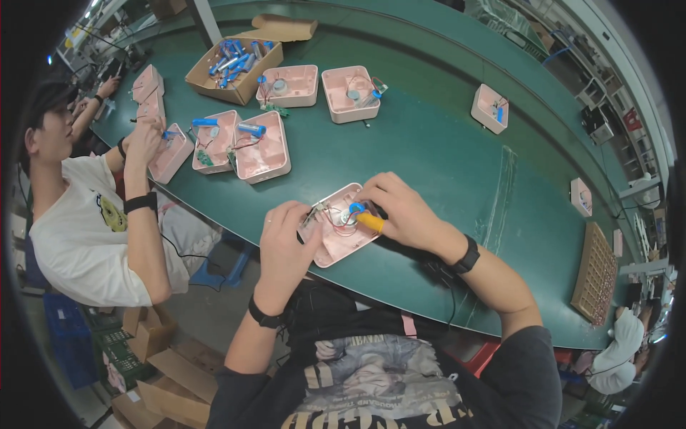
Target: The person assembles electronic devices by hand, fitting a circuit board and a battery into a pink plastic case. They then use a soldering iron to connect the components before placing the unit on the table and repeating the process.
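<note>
A pink plastic case (pixel 331 252), open side up, lies in front of me near the table's edge. Inside it are a pale round part, thin red wires and a blue cylindrical battery (pixel 355 208). My left hand (pixel 286 236) grips the case's left side, its thumb over the rim beside a small circuit board (pixel 319 208). My right hand (pixel 401 213) reaches over the right side, closed about the battery. What looks like a yellow finger cot (pixel 370 222) covers its thumb, which touches the battery. My fingers hide part of the wiring.
Several pink cases (pixel 262 159) with batteries and boards stand left and beyond. Behind them is a cardboard box (pixel 246 90) of blue batteries. A co-worker (pixel 93 214) handles a case at the left. A compartmented tray (pixel 594 275) lies far right, and a cable (pixel 449 282) lies by my right forearm.
</note>
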`<state>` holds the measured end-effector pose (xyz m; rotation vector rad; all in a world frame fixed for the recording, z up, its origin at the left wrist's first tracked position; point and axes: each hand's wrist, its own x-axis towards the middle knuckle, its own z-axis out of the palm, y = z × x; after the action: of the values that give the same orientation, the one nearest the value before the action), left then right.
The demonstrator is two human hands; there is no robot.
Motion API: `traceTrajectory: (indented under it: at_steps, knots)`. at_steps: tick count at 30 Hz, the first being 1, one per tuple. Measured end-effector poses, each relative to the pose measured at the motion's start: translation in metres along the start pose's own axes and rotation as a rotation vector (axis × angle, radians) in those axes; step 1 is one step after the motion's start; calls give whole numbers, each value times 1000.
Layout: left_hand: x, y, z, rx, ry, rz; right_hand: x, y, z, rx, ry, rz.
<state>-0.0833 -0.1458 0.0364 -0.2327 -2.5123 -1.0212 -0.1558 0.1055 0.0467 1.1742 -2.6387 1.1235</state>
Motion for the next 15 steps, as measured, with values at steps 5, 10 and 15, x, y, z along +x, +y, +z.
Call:
traceTrajectory:
  at_steps: [5,10,15]
  knots:
    - [3,-7,0,22,2,14,7,-10,-15,278,-9,331]
    - [13,-8,3,41,-75,-3,-7,16,-13,-44,-15,292]
    - [21,-25,4,-202,-187,-94,-3,13,-6,-196,175,41]
